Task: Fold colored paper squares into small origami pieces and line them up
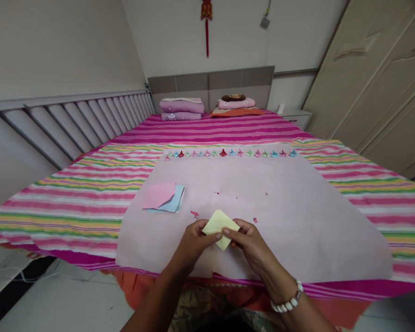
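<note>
A pale yellow sheet of folded paper (220, 222), diamond-shaped from this angle, is held up just above the near part of a large whitish sheet (297, 230). My left hand (195, 240) pinches its left side, thumb on top. On the right side my right hand (251, 240) grips it the same way, with the thumb near the middle. Both thumbs almost meet on the paper; the fingers underneath are partly hidden. To the left lies a small pile of pink paper (159, 194) and blue paper (175, 201).
Along the far edge of the whitish sheet runs a row of small folded paper pieces (223, 152) in several colours. Small red scraps (194, 214) lie around the middle. Beneath is a bed with a striped cover (72, 193); folded bedding (181, 108) sits by the headboard (242, 80).
</note>
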The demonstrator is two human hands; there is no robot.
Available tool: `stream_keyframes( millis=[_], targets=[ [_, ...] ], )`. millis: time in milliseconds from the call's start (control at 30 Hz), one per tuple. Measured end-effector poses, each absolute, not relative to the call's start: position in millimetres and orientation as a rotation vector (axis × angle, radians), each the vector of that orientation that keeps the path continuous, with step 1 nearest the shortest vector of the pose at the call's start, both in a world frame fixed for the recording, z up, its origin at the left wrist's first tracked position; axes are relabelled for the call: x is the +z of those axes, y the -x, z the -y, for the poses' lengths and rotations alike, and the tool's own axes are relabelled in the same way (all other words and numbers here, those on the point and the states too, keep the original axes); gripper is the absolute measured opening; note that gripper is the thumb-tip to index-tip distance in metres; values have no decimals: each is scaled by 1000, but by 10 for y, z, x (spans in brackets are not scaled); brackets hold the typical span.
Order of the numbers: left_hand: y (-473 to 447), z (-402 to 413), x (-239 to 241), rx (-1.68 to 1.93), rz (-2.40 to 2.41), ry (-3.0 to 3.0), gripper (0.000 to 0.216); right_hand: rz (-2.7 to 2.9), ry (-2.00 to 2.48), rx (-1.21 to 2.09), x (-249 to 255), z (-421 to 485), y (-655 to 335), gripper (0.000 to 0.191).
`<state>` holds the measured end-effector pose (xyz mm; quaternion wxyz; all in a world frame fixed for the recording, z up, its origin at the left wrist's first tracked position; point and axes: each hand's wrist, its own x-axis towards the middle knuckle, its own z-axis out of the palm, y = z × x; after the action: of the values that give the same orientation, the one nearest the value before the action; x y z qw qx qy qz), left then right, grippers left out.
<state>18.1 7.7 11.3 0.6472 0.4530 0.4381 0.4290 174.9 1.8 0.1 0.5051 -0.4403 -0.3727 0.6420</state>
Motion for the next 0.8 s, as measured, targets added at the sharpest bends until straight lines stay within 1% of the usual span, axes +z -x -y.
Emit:
stream_keyframes(
  millis=[133,267,433,500,600,633,700,800],
  targets=[
    [-191,-60,156,994,-966,-1002,38,900,1061,1524,5,-7,-1754,28],
    [-180,-54,181,962,-1028,-1042,31,920,1052,1517,24,2,-1738,28],
    [-178,-51,169,979,-1024,-1103,30,926,1017,1557,5,5,-1738,28],
    [-184,-55,158,1024,-1013,-1088,40,914,1020,1553,-9,4,-1747,28],
    [-180,-61,139,1101,-986,-1076,64,904,1034,1538,-20,3,-1763,27],
    [-172,-61,135,1119,-975,-1093,67,908,1039,1534,-19,3,-1767,27],
    [-148,-58,137,1143,-941,-1149,62,916,1047,1525,-11,4,-1773,26],
    [-109,-53,160,1130,-879,-1210,43,935,1054,1519,7,7,-1775,25]
  ],
)
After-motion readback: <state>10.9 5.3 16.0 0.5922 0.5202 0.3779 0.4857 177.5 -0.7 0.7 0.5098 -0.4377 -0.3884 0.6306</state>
